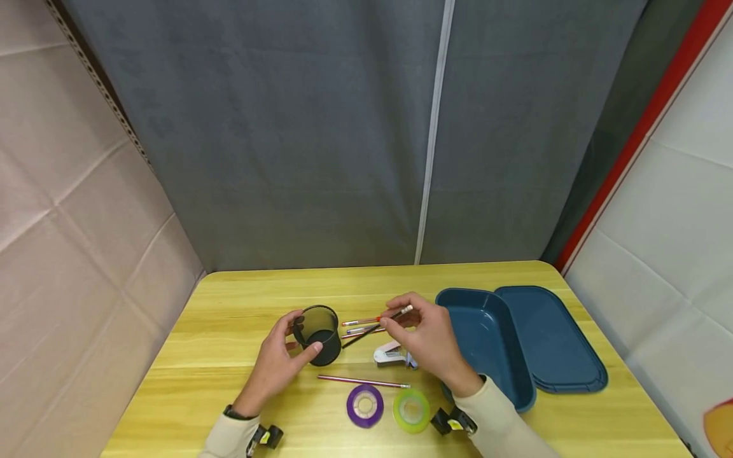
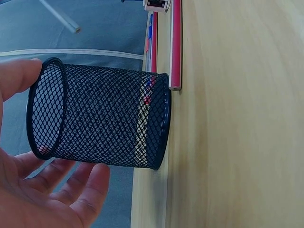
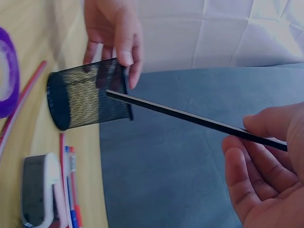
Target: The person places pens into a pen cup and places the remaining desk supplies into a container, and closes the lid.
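Beside the loose pens stands a black mesh pen cup [image 1: 326,353], upright on the table. My left hand [image 1: 273,369] holds it near the rim, thumb on one side and fingers on the other; the left wrist view shows the cup [image 2: 104,114] with nothing in it. My right hand [image 1: 435,340] pinches a black pencil [image 1: 365,334] by its white-tipped end. Slanting down leftward, the pencil [image 3: 190,118] points toward the cup, and the right wrist view shows its far end overlapping the mesh; whether they touch, I cannot tell.
Several pens and a pencil [image 1: 357,322] lie right of the cup, near a white stapler [image 1: 389,353]. Closer in are a red-striped pencil [image 1: 363,381], purple tape [image 1: 352,407] and green tape [image 1: 400,410]. A blue tub [image 1: 518,356] and its lid [image 1: 558,343] occupy the right side.
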`<act>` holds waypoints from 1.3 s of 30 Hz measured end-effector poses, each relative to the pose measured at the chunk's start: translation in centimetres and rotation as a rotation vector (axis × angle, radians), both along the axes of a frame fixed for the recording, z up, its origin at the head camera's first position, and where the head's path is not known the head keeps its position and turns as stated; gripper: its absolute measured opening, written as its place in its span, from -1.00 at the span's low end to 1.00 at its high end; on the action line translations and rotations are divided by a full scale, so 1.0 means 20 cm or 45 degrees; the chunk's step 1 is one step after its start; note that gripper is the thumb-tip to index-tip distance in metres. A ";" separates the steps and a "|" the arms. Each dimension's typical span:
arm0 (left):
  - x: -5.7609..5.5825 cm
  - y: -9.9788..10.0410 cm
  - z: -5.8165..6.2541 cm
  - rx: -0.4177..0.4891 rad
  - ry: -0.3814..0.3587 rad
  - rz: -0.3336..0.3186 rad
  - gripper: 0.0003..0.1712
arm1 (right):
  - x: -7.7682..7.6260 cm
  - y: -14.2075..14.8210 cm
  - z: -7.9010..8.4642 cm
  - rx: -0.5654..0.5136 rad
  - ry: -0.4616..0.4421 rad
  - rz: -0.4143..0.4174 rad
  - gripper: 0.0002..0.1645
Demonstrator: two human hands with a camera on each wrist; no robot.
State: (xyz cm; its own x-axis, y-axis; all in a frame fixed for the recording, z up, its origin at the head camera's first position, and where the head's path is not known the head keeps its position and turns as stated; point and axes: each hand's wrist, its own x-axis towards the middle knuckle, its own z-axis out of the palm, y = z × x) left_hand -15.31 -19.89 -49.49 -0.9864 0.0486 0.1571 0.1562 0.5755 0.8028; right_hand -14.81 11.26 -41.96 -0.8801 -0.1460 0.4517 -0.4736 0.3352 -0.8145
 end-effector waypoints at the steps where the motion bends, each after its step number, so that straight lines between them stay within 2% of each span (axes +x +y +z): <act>1: 0.00 0.00 0.00 0.000 0.006 -0.002 0.00 | -0.01 -0.01 0.01 -0.007 -0.007 -0.005 -0.75; 9: 0.01 0.01 -0.02 0.016 0.032 -0.009 -0.04 | -0.06 -0.08 0.10 -0.109 -0.006 -0.020 -0.79; 15: 0.01 0.01 -0.02 0.030 0.035 -0.011 -0.04 | -0.11 -0.16 0.12 -0.147 0.004 0.008 -0.78; 19: 0.01 0.02 -0.02 0.050 0.023 -0.012 -0.04 | -0.15 -0.21 0.10 -0.118 0.016 0.030 -0.80; 25: 0.00 0.03 -0.01 0.081 -0.004 -0.014 -0.03 | -0.20 -0.28 0.03 0.003 0.013 0.006 -0.81; 30: 0.00 0.03 -0.02 0.079 0.013 -0.019 -0.04 | -0.22 -0.32 -0.01 0.060 0.001 0.017 -0.83; 39: 0.00 0.03 -0.03 0.082 0.028 -0.021 -0.06 | -0.25 -0.37 -0.04 0.090 -0.046 0.051 -0.84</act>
